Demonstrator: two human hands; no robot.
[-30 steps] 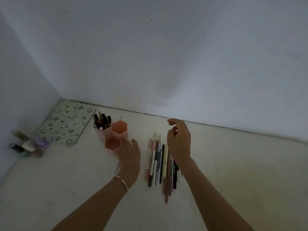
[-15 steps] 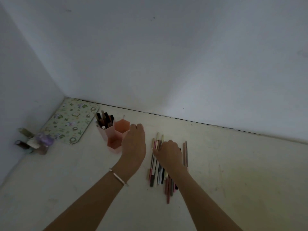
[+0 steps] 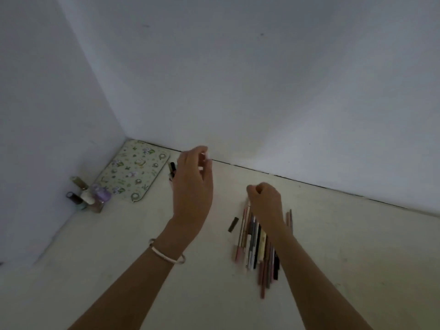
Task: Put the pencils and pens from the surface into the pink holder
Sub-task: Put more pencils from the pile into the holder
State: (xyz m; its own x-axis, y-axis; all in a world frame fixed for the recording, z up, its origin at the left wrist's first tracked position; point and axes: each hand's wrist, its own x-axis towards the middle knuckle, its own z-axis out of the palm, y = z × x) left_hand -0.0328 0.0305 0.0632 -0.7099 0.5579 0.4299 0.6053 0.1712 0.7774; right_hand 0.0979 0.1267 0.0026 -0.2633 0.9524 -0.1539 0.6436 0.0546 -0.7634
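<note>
Several pens and pencils (image 3: 256,244) lie side by side on the pale surface, right of centre. My right hand (image 3: 265,202) is down over their far ends with its fingers curled, pinching the tip of a pink pen (image 3: 245,219). A short dark piece (image 3: 233,224) lies apart, just left of the row. My left hand (image 3: 194,186) hangs raised with curved fingers in front of the pink holder and hides it. Only dark pens (image 3: 172,171) standing in the holder show at the hand's left edge. I cannot tell whether that hand holds anything.
A flower-patterned mat (image 3: 133,172) lies in the back left corner. Several small bottles (image 3: 88,196) stand against the left wall. Two thin pencils (image 3: 289,217) lie just right of my right hand. White walls close the surface at the back and left.
My left hand has risen and now covers the holder. My right hand has curled tighter over the pens' far ends. The camera has tilted right.
</note>
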